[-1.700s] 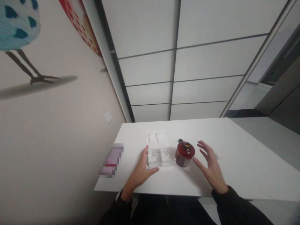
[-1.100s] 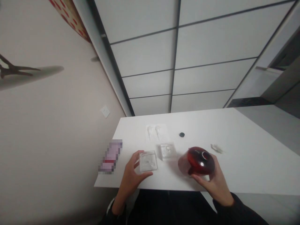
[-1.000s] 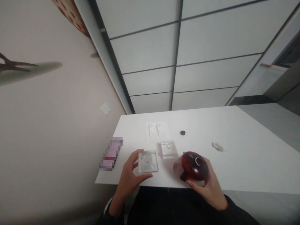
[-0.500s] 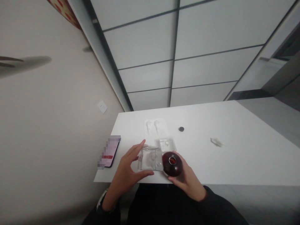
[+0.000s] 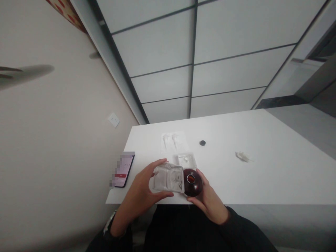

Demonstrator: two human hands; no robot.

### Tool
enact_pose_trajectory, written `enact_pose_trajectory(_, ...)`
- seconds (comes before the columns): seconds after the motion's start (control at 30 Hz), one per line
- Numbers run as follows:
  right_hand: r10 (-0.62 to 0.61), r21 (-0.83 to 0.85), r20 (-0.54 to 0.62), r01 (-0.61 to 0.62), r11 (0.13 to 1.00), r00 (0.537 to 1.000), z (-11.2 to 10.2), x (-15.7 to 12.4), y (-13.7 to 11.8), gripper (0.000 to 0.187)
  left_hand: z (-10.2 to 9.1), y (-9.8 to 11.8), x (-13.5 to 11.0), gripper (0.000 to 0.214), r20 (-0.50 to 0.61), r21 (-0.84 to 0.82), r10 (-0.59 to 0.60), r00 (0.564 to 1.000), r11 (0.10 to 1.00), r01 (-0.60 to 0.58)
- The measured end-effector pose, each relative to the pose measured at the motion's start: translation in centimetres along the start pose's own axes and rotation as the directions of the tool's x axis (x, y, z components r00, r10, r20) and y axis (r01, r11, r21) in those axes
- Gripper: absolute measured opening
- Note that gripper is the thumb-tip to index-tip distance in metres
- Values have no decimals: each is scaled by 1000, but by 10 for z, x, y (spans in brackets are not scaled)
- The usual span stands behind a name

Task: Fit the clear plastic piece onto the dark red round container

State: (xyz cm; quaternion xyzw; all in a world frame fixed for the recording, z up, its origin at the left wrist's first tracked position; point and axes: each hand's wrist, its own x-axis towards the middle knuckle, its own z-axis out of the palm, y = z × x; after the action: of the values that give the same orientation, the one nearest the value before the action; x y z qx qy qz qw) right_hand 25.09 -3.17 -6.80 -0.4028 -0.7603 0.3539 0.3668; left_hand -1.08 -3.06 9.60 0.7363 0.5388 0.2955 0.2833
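Observation:
My left hand (image 5: 143, 183) has its fingers and thumb closed round a clear, square-sided bottle (image 5: 162, 178), which tilts to the right. In my right hand (image 5: 210, 199) is a dark red-brown, rounded bottle (image 5: 196, 189) with an uncapped mouth facing up toward me. The two bottles meet or overlap in view; I cannot tell whether they touch. Just beyond them lies a clear square bottle or tray (image 5: 193, 160) with a small whitish part in its middle. Farther back, two pale pump heads (image 5: 170, 140) lie side by side on a white sheet.
A phone (image 5: 125, 170) lies at the left edge of the white table (image 5: 262, 175). A small dark round cap (image 5: 202, 142) sits near the table's back. Farther right is a crumpled clear wrapper (image 5: 243, 156). The wall (image 5: 78, 150) borders the left side.
The clear bottle has tipped further to the right, toward the dark bottle. Both hands keep their grips, and the dark bottle stays nearly where it was. The view has shifted slightly.

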Motion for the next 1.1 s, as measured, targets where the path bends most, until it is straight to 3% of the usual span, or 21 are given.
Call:
enact_pose_trajectory(0.47,19,32,-3,-19,999,1000,2,-2,2,99,-10,18,6,72,58,153,89,994,983,-97)
enact_pose_trajectory(1.1,-18,17,-63,19,1000,998,10,-3,3,101,-15,29,13,80,104,308,189,976,927,-212)
